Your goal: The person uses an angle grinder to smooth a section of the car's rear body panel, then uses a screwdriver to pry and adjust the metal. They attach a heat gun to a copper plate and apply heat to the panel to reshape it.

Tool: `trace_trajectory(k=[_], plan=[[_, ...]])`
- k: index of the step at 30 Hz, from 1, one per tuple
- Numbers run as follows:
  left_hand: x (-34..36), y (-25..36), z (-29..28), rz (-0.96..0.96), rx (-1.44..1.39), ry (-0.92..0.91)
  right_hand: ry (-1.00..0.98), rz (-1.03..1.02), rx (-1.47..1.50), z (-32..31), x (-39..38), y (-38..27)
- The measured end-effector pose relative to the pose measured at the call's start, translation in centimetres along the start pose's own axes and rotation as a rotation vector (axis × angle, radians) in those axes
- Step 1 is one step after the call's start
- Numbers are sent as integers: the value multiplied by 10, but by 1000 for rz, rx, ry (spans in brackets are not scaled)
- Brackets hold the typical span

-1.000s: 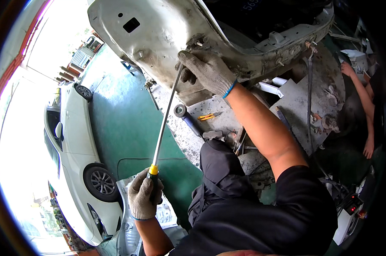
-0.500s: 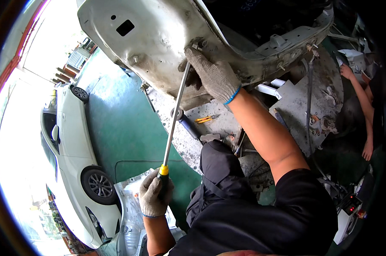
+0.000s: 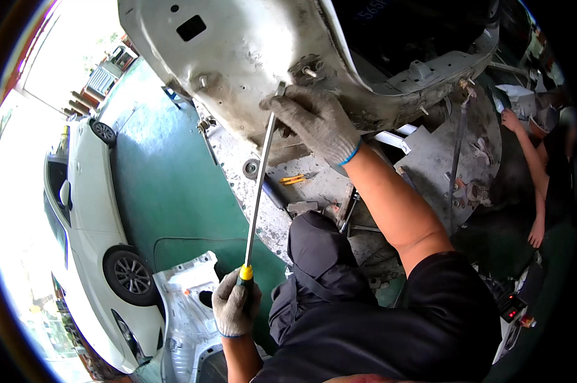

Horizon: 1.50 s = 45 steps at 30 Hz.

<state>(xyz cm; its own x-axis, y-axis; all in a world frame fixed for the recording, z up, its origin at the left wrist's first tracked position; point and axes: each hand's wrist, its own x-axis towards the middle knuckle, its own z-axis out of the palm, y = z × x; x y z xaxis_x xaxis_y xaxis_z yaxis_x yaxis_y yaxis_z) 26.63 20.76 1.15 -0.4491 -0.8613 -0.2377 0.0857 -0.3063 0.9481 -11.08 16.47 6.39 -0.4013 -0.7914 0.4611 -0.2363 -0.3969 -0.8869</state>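
Your left hand (image 3: 235,307) clasps the screwdriver (image 3: 260,191) by its handle, your right hand (image 3: 320,121) by its shaft. The tip now sits lower on the metal panel (image 3: 237,38), suggesting repositioning.

White car (image 3: 90,204), green floor (image 3: 157,166); yellow-handled tool (image 3: 293,180)

Right hand (image 3: 317,121) farther from stud (image 3: 309,72); tip of screwdriver (image 3: 257,198), hidden second ago, now shows past fingers (image 3: 295,107).

The speckled table (image 3: 230,167) carries a yellow-handled tool (image 3: 292,180) and, seemingly, a grinder (image 3: 274,195).
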Motion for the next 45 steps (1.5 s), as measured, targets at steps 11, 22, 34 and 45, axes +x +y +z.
trace_trajectory(k=[11, 22, 34, 45], plan=[[23, -6, 17, -97, -3, -85, 211, 210, 341, 2, -2, -19], [0, -54, 26, -168, -251, -148, -99, 37, -85, 2, 7, -7], [5, -49, 45, -290, -370, -303, 226, 138, -32, 9, -1, -19], [10, -53, 53, -188, -190, -265, 232, 142, 207, 0, -5, -13]])
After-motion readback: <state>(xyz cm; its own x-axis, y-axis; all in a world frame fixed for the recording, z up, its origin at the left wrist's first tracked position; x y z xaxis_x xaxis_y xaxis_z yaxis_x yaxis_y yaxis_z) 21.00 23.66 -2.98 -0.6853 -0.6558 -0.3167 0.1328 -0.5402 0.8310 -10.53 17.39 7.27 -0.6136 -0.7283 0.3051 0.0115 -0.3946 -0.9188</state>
